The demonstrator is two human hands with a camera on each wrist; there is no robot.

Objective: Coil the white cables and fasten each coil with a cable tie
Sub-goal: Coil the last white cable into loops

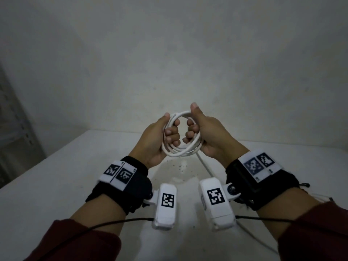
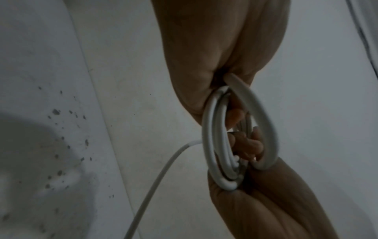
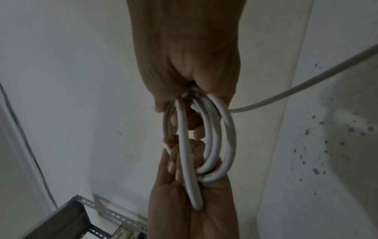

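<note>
A white cable coil (image 1: 181, 152) of several loops hangs upright above the white table (image 1: 56, 185). My left hand (image 1: 159, 137) grips its left side, fingers curled through the ring and thumb on top. My right hand (image 1: 204, 134) grips the right side, thumb raised over the loops. A loose tail (image 1: 206, 166) of the cable drops from the coil's bottom toward the table's near right. In the left wrist view the coil (image 2: 212, 137) spans from the left hand (image 2: 214, 48) to the right hand (image 2: 266, 202). The right wrist view shows the coil (image 3: 212, 145) and tail (image 3: 306, 84). I see no cable tie.
Dark speckles (image 1: 180, 166) mark the table under the hands. A grey wall stands behind the table's far edge. A perforated metal shelf frame (image 3: 71, 218) stands off the left side. Black wires run from the wrist cameras along both forearms.
</note>
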